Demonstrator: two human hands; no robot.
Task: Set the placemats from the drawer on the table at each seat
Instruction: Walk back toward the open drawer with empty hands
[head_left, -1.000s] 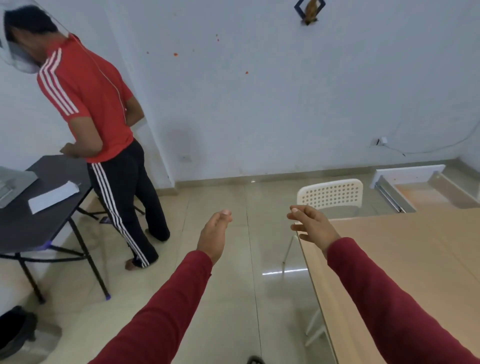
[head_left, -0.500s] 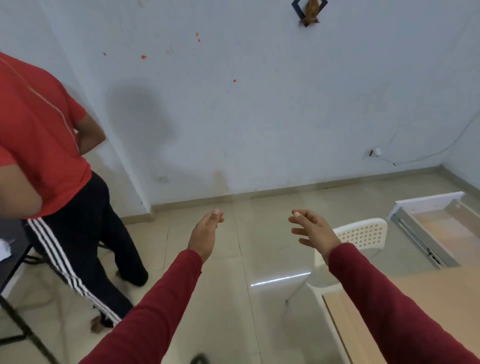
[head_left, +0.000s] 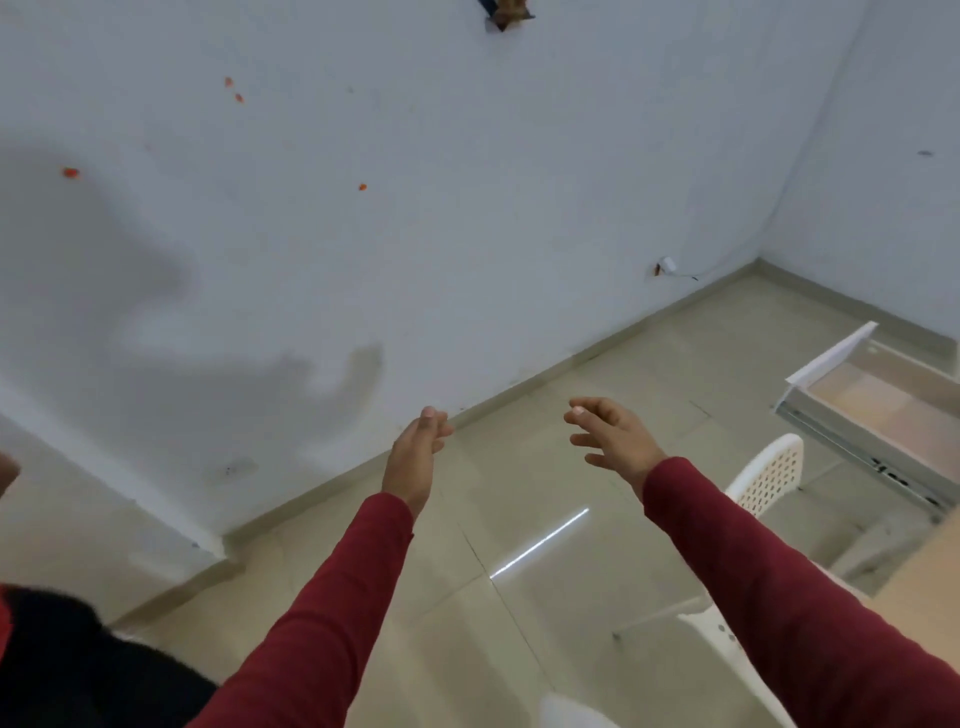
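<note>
Red-sleeved left hand (head_left: 415, 452) and right hand (head_left: 613, 436) both loosely open, holding nothing; empty-looking open drawer (head_left: 878, 400) off right.

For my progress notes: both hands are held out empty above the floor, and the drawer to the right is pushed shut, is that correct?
Not quite. The drawer is pulled open, not shut; the head view shows its bare inside. The rest stands: the left hand and right hand are out over the floor, empty.
</note>
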